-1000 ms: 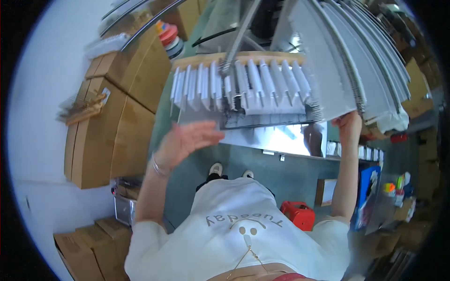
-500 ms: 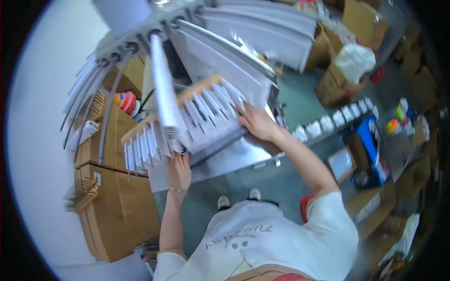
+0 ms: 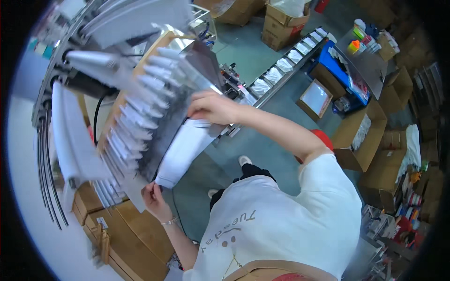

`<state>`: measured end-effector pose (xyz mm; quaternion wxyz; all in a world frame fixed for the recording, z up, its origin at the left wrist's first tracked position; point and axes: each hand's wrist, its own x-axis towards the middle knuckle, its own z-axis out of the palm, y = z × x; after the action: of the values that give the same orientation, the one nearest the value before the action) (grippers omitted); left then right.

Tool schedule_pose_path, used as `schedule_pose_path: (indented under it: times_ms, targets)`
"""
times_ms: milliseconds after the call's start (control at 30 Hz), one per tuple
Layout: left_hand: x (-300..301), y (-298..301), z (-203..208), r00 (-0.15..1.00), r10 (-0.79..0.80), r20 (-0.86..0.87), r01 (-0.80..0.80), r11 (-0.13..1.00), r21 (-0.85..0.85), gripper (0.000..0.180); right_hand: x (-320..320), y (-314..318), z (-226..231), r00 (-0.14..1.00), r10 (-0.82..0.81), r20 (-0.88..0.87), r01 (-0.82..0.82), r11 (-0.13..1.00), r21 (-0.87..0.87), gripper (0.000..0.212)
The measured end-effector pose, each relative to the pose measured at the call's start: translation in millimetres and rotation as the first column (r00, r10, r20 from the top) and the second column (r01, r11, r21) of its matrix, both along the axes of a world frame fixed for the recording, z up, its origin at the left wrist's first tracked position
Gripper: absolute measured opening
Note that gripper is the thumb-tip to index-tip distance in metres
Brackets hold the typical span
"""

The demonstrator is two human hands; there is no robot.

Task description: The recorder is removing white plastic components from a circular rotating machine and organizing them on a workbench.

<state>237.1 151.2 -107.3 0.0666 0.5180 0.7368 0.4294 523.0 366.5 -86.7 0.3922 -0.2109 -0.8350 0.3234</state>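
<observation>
A white folded bundle of thin sheet-like material (image 3: pixel 184 152) stretches between my two hands. My left hand (image 3: pixel 155 202) has its fingertips closed on the bundle's lower left end. My right hand (image 3: pixel 213 108) is closed over its upper right end, with the fingers curled down. Whether the material is film, bags or cloth I cannot tell. Just beyond it stands a rack with a wooden bar (image 3: pixel 136 77), from which several white folded pieces (image 3: pixel 140 110) stick out in a row, blurred by motion.
Long white sheets (image 3: pixel 70 136) hang from rods on a metal frame (image 3: pixel 44 98) at the left. A conveyor (image 3: pixel 283 70) carrying white packets runs off to the upper right. Cardboard boxes (image 3: pixel 361 136) stand at the right, others (image 3: pixel 126 234) at the lower left. A blue bin (image 3: pixel 328 61) stands behind.
The view has turned, so the rack now lies further left. My hands have come away from the row of white pieces and now hold a white bundle between them.
</observation>
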Motion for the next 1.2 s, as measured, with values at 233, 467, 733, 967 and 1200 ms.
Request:
schedule_pose_path:
  times_ms: [233, 467, 733, 967, 1200]
  targets:
    - [-63, -66, 9, 0.378, -0.207, 0.902, 0.035, 0.977, 0.209, 0.018, -21, -139, 60, 0.973, -0.145, -0.182, -0.01, 0.755, -0.655, 0.013]
    - [-120, -69, 39, 0.163, -0.507, 0.847, 0.156, 0.86, 0.485, 0.015, -99, -271, 36, 0.824, -0.297, -0.483, -0.046, 0.814, -0.579, 0.043]
    - [-126, -65, 83, 0.016, -0.409, 0.913, 0.366, 0.852, 0.375, 0.027, -168, -388, 77, 0.83, -0.449, -0.331, 0.398, 0.892, -0.213, 0.029]
    - [-122, -55, 91, -0.105, -0.371, 0.923, 0.487, 0.79, 0.373, 0.036, -200, -407, 97, 0.771, -0.57, -0.284, 0.591, 0.807, -0.014, 0.014]
    - [-143, -62, 48, 0.585, -0.393, 0.709, 0.15, 0.912, 0.382, 0.028, -227, -367, 107, 0.793, -0.575, -0.204, 0.576, 0.815, -0.056, 0.011]
